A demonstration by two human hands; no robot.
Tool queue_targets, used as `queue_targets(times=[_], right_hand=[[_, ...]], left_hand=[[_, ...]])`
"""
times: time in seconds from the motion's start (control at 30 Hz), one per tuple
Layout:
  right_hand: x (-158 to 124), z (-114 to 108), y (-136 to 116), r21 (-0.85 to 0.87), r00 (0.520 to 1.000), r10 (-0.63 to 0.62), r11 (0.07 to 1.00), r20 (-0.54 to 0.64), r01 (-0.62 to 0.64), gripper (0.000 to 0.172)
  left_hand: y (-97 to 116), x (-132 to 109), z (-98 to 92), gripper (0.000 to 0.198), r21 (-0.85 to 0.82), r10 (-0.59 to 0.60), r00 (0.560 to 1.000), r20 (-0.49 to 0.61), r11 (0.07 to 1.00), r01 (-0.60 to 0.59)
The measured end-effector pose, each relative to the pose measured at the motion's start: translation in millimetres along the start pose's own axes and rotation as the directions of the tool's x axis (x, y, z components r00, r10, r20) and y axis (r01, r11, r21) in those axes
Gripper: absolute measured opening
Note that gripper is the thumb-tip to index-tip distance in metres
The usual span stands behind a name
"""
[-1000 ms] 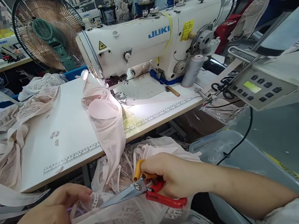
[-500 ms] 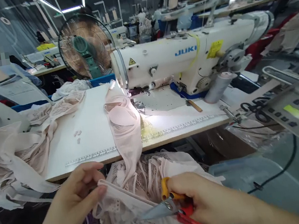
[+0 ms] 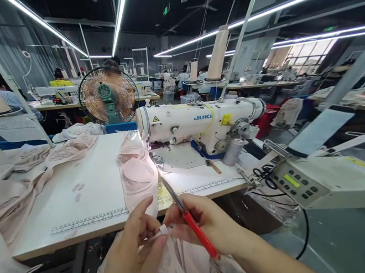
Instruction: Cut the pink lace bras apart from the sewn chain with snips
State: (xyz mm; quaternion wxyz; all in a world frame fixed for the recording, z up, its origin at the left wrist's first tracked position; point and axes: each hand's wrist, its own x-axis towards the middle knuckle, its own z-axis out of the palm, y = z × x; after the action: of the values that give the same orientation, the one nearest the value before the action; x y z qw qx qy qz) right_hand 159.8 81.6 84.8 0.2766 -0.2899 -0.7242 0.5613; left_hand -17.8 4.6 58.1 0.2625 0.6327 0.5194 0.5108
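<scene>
On table point(image 3: 103, 183), machine point(image 3: 179, 115); left of it, bra point(image 3: 137, 169); behind, fan point(image 3: 106, 93); before table, garment point(image 3: 169, 272) in left hand point(image 3: 139, 245), scissors point(image 3: 201, 235) in right hand point(image 3: 212, 217); far right, control box point(image 3: 305, 181).

"JUKI" lettering point(image 3: 202, 117) on sewing machine point(image 3: 184, 116)

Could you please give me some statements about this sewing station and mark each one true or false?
1. The right hand holds the scissors. True.
2. The scissors show a blue handle. False: the handle is red.
3. The left hand pinches a pale lace garment. True.
4. The control panel display is dark. False: the control panel display glows yellow-green.
5. In view, a fan is left of the JUKI sewing machine. True.
</scene>
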Motion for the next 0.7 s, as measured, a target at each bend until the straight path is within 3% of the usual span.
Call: queue_targets(times=[0.17,0.27,0.37,0.5,0.6,0.7], right_hand=[[12.2,14.0,-3.7,0.042,0.999,-0.016,0.999,-0.036,0.017,0.032],[13.8,16.1,-2.3,0.077,0.998,-0.048,0.996,-0.036,0.05,0.03],[15.3,17.0,1.9,0.106,0.999,-0.024,0.994,-0.035,0.027,0.03],[18.2,16.0,14.4,0.108,0.999,-0.041,0.993,-0.018,0.042,0.032],[18.3,7.3,26.3,0.037,0.991,-0.07,0.997,0.112,0.066,0.041],[16.1,-5.8,36.6,-0.15,0.945,-0.052,0.983,0.323,0.105,0.054]], left_hand=[[-0.9,1.9,2.7,0.053,0.0,0.02,1.0,0.011,1.0,-0.02],[-1.2,1.2,1.9,0.035,0.002,-0.1,0.995,0.009,0.995,0.1],[-1.9,1.4,3.3,0.011,-0.017,-0.262,0.957,0.128,0.964,0.266],[-5.7,5.1,6.0,0.024,-0.07,-0.399,0.894,0.205,0.905,0.42],[-10.0,9.2,4.3,0.027,-0.102,-0.45,0.866,0.218,0.872,0.479],[-14.7,12.2,-0.2,0.027,-0.109,-0.487,0.842,0.232,0.847,0.52]])
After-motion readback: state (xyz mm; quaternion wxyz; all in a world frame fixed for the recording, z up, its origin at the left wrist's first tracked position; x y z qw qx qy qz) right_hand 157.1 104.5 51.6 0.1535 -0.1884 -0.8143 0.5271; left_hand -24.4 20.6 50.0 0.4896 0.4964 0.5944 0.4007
